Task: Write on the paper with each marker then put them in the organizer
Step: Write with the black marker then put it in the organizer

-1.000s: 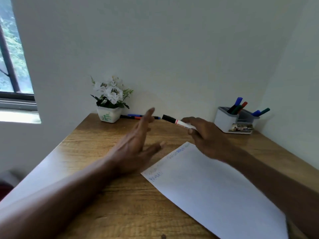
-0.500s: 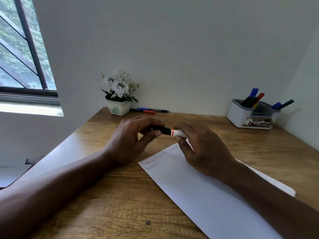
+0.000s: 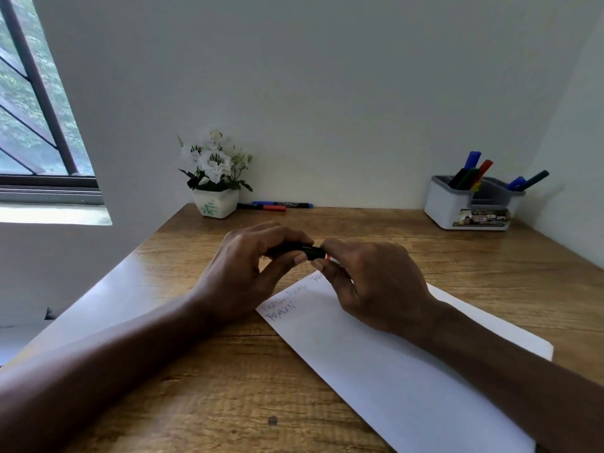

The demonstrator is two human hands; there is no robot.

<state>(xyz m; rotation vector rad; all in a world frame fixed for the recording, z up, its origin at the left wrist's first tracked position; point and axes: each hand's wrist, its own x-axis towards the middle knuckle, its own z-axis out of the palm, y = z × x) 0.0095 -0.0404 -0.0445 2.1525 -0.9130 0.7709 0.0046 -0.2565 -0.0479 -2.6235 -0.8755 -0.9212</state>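
Both hands hold one marker (image 3: 310, 251) level above the desk, just beyond the paper's far corner. My left hand (image 3: 251, 269) grips its black cap end with fingers and thumb. My right hand (image 3: 369, 282) is curled round the barrel, which is almost hidden; only a thin red band shows beside the cap. The white paper (image 3: 392, 371) lies slanted on the desk with a few faint blue words at its top left corner. The white and grey organizer (image 3: 451, 204) stands at the back right with several markers upright in it.
Two more markers (image 3: 277, 206), one with a red cap and one with a blue cap, lie against the back wall beside a small white pot of flowers (image 3: 214, 178). The wooden desk (image 3: 228, 387) meets walls at the back and right; a window is at the left.
My left hand went from open in the air to gripping the marker's black cap. Both hands drew in closer to me, and my right hand now covers more of the barrel.
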